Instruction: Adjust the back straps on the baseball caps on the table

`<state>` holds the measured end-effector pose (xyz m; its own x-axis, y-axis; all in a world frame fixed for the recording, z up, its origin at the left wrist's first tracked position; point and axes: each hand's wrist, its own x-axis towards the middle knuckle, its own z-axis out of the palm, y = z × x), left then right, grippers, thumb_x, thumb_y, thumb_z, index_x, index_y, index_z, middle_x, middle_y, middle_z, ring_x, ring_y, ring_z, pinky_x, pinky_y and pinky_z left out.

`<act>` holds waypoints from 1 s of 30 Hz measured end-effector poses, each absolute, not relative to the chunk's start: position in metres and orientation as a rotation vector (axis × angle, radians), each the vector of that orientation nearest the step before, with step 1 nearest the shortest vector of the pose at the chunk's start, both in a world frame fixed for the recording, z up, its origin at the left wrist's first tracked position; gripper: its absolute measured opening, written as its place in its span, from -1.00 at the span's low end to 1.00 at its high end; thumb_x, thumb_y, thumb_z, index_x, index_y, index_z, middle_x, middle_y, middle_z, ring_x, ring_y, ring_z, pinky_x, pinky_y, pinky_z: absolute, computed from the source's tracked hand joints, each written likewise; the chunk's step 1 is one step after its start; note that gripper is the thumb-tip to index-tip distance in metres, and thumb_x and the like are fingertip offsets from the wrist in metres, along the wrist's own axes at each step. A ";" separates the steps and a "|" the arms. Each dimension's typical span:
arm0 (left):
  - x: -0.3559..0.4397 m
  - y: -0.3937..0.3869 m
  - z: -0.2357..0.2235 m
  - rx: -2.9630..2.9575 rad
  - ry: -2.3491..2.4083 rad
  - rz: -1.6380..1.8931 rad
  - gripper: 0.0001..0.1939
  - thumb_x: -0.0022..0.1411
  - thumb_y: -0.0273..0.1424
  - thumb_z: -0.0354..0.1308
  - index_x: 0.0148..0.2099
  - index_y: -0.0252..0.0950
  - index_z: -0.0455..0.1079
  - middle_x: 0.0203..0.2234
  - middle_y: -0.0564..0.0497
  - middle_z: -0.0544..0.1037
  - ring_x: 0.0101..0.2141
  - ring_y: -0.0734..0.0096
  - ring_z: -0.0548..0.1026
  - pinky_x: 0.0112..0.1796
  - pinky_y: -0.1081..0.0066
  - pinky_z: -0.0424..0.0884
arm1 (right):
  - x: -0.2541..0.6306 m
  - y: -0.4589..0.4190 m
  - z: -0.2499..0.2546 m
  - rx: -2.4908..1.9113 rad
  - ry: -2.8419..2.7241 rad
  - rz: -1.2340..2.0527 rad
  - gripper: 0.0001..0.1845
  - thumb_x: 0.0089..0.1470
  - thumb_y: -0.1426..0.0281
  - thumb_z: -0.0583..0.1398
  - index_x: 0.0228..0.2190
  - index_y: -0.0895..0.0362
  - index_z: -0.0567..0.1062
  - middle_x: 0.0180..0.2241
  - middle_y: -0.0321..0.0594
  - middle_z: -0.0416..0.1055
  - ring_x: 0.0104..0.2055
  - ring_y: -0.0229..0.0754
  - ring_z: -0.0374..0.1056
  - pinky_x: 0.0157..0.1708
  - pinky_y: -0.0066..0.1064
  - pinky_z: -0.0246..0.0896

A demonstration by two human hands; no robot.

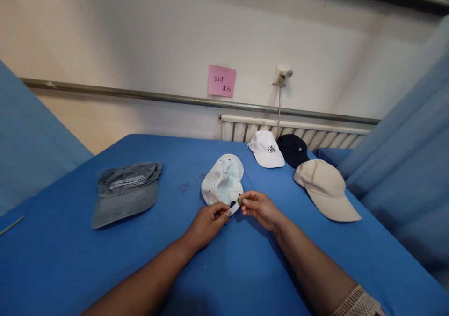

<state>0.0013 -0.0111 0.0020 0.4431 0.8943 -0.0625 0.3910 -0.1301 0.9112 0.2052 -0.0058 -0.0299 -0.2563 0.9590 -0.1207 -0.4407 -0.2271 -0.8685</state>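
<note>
A pale, whitish baseball cap [219, 183] lies on the blue-covered table in front of me, its back strap [234, 209] turned toward me. My left hand [206, 225] pinches the strap on its left side. At the strap's right end, my right hand [260, 208] is closed on a small brass-coloured buckle [240, 201]. Fingers cover part of the strap and buckle, so how the two are joined cannot be made out.
A grey cap [128, 192] with lettering lies to the left. At the back right are a white cap [264, 147], a dark navy cap [293, 150] and a beige cap [328, 187]. Behind the table [168, 255] stand a radiator [315, 136] and a wall socket [281, 76]; blue curtains [410, 166] hang alongside.
</note>
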 end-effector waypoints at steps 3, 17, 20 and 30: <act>0.002 -0.011 0.003 1.749 1.124 0.636 -0.71 0.21 -0.19 0.06 -0.26 -0.30 0.47 -0.50 0.07 0.51 -0.48 0.41 0.42 -0.40 0.44 0.31 | 0.206 -0.005 -0.031 -0.841 -0.897 1.707 -0.69 -0.17 0.32 0.45 -0.36 0.21 0.57 -0.45 -0.26 0.47 -0.46 -0.35 0.36 -0.43 -0.50 0.34; 0.002 -0.007 -0.006 1.788 1.164 0.610 -0.69 0.19 -0.17 0.06 -0.34 -0.31 0.46 -0.57 0.08 0.47 -0.53 0.43 0.36 -0.45 0.45 0.21 | 0.202 -0.008 -0.034 -0.836 -0.933 1.718 -0.69 -0.16 0.30 0.45 -0.37 0.19 0.58 -0.46 -0.27 0.46 -0.46 -0.34 0.35 -0.44 -0.48 0.33; 0.002 -0.007 -0.006 1.783 1.179 0.610 -0.69 0.19 -0.17 0.07 -0.34 -0.31 0.47 -0.58 0.08 0.47 -0.54 0.44 0.35 -0.46 0.45 0.20 | 0.201 -0.008 -0.035 -0.826 -0.953 1.725 -0.70 -0.15 0.30 0.44 -0.37 0.19 0.57 -0.48 -0.28 0.45 -0.47 -0.34 0.35 -0.44 -0.48 0.32; 0.001 -0.007 -0.009 1.826 1.199 0.661 -0.71 0.22 -0.20 0.05 -0.36 -0.29 0.45 -0.58 0.09 0.46 -0.53 0.43 0.37 -0.45 0.45 0.23 | 0.198 -0.009 -0.034 -0.835 -0.958 1.698 -0.70 -0.16 0.28 0.44 -0.38 0.19 0.57 -0.47 -0.27 0.46 -0.48 -0.34 0.35 -0.45 -0.47 0.32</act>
